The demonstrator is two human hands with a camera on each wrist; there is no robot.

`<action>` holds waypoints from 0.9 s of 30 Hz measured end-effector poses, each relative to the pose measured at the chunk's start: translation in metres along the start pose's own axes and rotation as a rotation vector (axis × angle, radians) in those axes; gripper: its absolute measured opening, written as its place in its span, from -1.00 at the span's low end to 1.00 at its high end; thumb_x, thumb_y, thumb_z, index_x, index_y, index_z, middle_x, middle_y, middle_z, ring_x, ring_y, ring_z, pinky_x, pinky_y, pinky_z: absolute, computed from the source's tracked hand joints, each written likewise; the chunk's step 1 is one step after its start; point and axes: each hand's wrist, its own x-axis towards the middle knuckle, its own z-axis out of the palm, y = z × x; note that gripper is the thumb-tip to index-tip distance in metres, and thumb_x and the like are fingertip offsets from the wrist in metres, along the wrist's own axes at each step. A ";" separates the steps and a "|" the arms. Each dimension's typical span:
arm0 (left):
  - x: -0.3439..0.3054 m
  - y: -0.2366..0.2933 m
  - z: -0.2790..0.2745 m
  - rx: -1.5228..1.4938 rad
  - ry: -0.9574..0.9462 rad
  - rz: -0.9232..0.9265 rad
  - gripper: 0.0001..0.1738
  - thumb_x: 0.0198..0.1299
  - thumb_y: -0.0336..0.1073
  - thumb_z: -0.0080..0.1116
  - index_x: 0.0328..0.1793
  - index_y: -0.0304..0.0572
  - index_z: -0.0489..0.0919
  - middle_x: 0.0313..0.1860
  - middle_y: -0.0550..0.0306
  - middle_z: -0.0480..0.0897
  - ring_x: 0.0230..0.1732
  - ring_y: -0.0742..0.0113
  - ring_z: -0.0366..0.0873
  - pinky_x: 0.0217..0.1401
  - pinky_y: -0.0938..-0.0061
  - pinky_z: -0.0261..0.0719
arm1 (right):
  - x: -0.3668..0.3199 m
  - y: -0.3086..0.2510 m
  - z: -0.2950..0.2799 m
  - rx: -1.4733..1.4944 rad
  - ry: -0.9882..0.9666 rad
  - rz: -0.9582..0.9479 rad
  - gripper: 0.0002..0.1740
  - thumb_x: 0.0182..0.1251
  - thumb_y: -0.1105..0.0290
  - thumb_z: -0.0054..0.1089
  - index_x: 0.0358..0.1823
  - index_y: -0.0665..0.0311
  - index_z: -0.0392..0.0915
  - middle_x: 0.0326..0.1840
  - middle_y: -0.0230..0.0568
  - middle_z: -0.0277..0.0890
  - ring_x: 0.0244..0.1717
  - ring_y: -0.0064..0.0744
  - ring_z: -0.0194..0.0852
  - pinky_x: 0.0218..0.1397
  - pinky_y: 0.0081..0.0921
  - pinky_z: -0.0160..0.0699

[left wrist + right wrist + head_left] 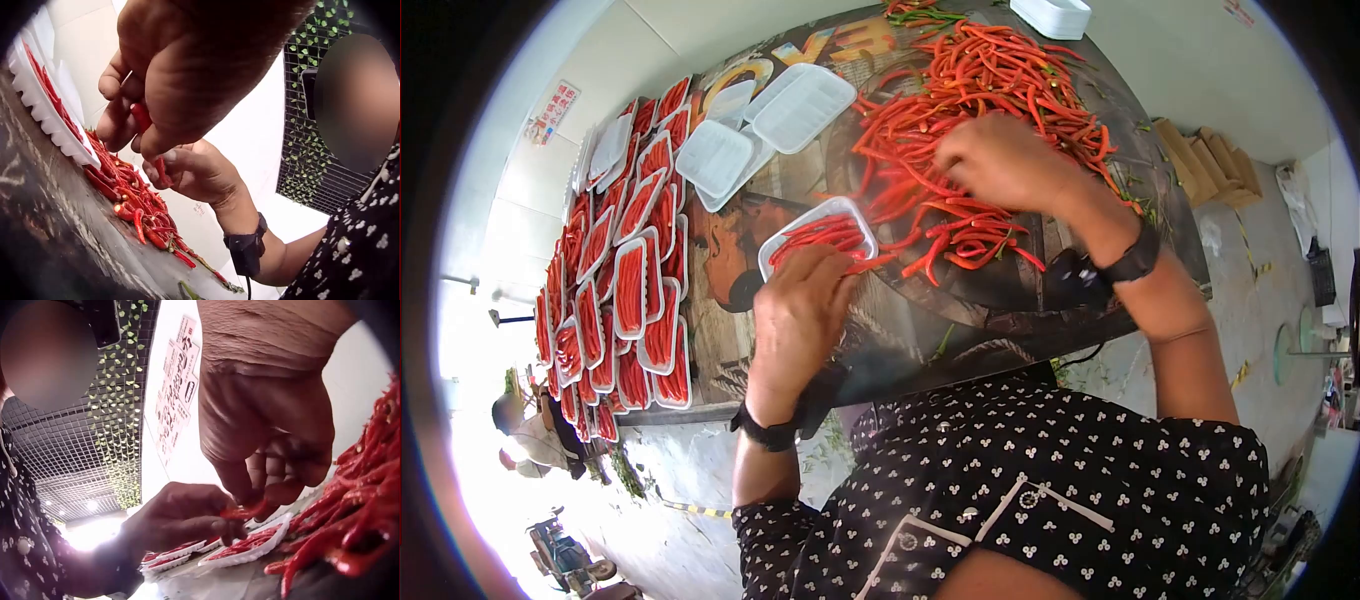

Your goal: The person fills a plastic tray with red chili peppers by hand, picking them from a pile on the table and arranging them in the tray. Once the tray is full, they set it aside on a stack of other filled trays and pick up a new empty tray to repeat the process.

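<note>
At the near edge of a white tray of red chillies, left hand: fingers pinched on one chilli. To the right, over a loose chilli pile on the patterned surface, right hand: fingers bent, cannot tell whether they grip anything. Filled trays crowd the surface's left end, overlapping.

Large letters "OVE" on the tabletop

Empty trays lie left of the chili heap.
</note>
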 end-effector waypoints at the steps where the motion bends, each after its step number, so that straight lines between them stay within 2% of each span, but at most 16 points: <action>1: -0.002 -0.003 -0.004 -0.001 0.002 -0.004 -0.79 0.02 -0.44 0.31 -0.18 -0.24 0.62 -0.25 0.00 0.59 -0.21 0.01 0.60 -0.15 0.23 0.57 | -0.003 0.014 -0.015 -0.169 -0.065 0.043 -0.89 0.16 0.46 0.14 -0.34 0.25 0.64 -0.28 -0.12 0.64 -0.18 -0.07 0.61 -0.09 -0.19 0.57; 2: -0.004 -0.006 -0.008 0.006 0.009 -0.067 -0.80 0.03 -0.44 0.31 -0.18 -0.25 0.63 -0.23 0.00 0.60 -0.19 0.02 0.60 -0.13 0.24 0.58 | -0.007 0.028 -0.020 -0.232 -0.046 0.095 -0.86 0.12 0.50 0.16 -0.30 0.21 0.66 -0.23 -0.11 0.62 -0.15 -0.05 0.60 -0.07 -0.17 0.55; 5: -0.011 -0.015 -0.017 0.025 0.020 -0.156 -0.82 0.05 -0.47 0.29 -0.17 -0.27 0.64 -0.19 0.00 0.61 -0.17 0.00 0.61 -0.13 0.26 0.58 | -0.010 0.051 -0.033 -0.433 -0.203 0.144 -0.80 0.11 0.57 0.14 -0.26 0.18 0.67 -0.26 -0.16 0.55 -0.13 -0.03 0.57 -0.10 -0.14 0.54; 7: -0.014 -0.017 -0.019 0.019 0.003 -0.252 -0.81 0.08 -0.47 0.28 -0.15 -0.27 0.64 -0.18 -0.01 0.61 -0.18 -0.01 0.62 -0.13 0.25 0.57 | -0.012 0.055 -0.033 -0.449 -0.188 0.109 -0.77 0.13 0.59 0.13 -0.22 0.18 0.67 -0.23 -0.16 0.52 -0.12 -0.05 0.56 -0.09 -0.16 0.54; 12: -0.017 -0.020 -0.022 0.014 -0.003 -0.258 -0.81 0.09 -0.47 0.26 -0.13 -0.28 0.64 -0.19 -0.03 0.60 -0.20 -0.02 0.62 -0.13 0.25 0.57 | -0.013 0.064 -0.024 -0.523 -0.140 -0.012 -0.76 0.17 0.56 0.13 -0.15 0.17 0.66 -0.14 -0.17 0.43 -0.07 -0.11 0.52 -0.04 -0.20 0.52; 14: -0.018 -0.023 -0.023 0.020 -0.003 -0.260 -0.81 0.09 -0.47 0.26 -0.13 -0.29 0.64 -0.19 -0.03 0.60 -0.20 -0.02 0.62 -0.13 0.26 0.57 | -0.015 0.067 -0.021 -0.549 -0.108 -0.065 -0.80 0.20 0.49 0.13 -0.17 0.17 0.65 -0.12 -0.20 0.38 -0.01 -0.14 0.48 0.03 -0.21 0.48; 18: -0.021 -0.029 -0.027 0.036 0.015 -0.288 -0.82 0.12 -0.47 0.22 -0.13 -0.31 0.64 -0.22 -0.04 0.57 -0.22 -0.03 0.59 -0.16 0.25 0.54 | -0.013 0.073 -0.025 -0.509 -0.073 -0.152 -0.80 0.20 0.42 0.13 -0.16 0.16 0.64 -0.08 -0.24 0.40 0.07 -0.18 0.43 0.08 -0.24 0.44; 20: -0.022 -0.033 -0.031 0.049 0.023 -0.305 -0.83 0.14 -0.47 0.21 -0.14 -0.32 0.64 -0.23 -0.05 0.56 -0.23 -0.03 0.57 -0.17 0.24 0.52 | -0.011 0.081 -0.027 -0.621 -0.009 -0.237 -0.80 0.19 0.42 0.11 -0.17 0.18 0.63 -0.05 -0.26 0.41 0.08 -0.21 0.40 0.11 -0.29 0.41; 25: -0.023 -0.047 -0.033 0.074 -0.014 -0.314 -0.84 0.17 -0.44 0.18 -0.13 -0.32 0.64 -0.28 -0.06 0.52 -0.25 -0.03 0.54 -0.19 0.23 0.49 | -0.015 0.087 -0.028 -0.571 0.013 -0.230 -0.85 0.14 0.49 0.13 -0.24 0.24 0.59 -0.06 -0.28 0.43 0.04 -0.22 0.40 0.09 -0.30 0.41; 27: -0.021 -0.052 -0.034 0.080 -0.027 -0.316 -0.83 0.17 -0.44 0.18 -0.12 -0.30 0.64 -0.29 -0.08 0.53 -0.25 -0.04 0.54 -0.19 0.22 0.48 | -0.014 0.089 -0.026 -0.554 -0.078 -0.174 -0.83 0.09 0.51 0.18 -0.24 0.24 0.59 -0.07 -0.28 0.44 0.03 -0.22 0.40 0.07 -0.28 0.41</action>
